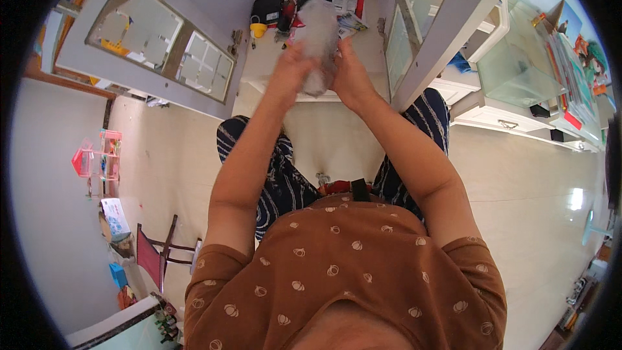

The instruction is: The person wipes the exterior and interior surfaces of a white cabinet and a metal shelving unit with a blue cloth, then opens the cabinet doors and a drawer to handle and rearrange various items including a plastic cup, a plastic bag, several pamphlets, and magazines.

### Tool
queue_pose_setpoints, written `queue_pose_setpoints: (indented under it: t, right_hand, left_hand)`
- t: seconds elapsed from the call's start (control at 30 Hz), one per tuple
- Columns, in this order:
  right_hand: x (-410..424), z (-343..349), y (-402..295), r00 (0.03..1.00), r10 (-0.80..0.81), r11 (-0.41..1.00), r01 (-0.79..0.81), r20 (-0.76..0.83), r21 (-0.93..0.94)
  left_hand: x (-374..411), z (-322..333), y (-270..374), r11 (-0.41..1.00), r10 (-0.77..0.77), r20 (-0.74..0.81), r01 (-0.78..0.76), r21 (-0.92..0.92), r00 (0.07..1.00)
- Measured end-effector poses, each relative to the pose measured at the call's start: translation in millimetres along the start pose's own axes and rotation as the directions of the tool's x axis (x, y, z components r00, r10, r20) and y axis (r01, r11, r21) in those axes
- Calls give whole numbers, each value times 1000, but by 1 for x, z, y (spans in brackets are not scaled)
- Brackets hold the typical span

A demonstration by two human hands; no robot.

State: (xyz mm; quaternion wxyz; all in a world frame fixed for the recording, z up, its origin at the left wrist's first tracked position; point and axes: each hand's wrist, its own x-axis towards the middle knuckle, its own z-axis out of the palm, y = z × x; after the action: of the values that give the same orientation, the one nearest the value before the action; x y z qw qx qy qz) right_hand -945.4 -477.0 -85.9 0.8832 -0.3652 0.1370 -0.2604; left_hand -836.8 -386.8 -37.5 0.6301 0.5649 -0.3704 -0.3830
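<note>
Between my hands is a long, pale, translucent item (318,34), perhaps a plastic bag or wrapped bundle; motion blur hides what it is. My left hand (294,65) grips its left side near the lower end, and my right hand (347,65) holds its right side. Both are above the front of an open cabinet's bottom shelf (267,63). Behind the item lie a black case (266,11), a yellow cup-like object (258,29), a dark red object (288,9) and printed papers or packets (352,23).
Glass-paned cabinet doors stand swung out at left (165,78) and right (437,34). A white drawer unit (508,119) with a glass case (515,68) is at right. On the floor at left are a folding stool (150,257) and a pink toy rack (111,155).
</note>
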Motion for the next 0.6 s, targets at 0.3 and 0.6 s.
queue_pose_setpoints:
  t: [0.3, 0.6]
  right_hand:
    - [-21, 7, 13, 987, -60, 881, -18, 149, 472]
    - [-45, 9, 33, 993, 88, 948, -108, 78, 301]
  left_hand:
    - [-67, 12, -4, 326, 824, -60, -386, 863, 563]
    - [-66, -4, -48, 781, -228, -149, 89, -618, 962]
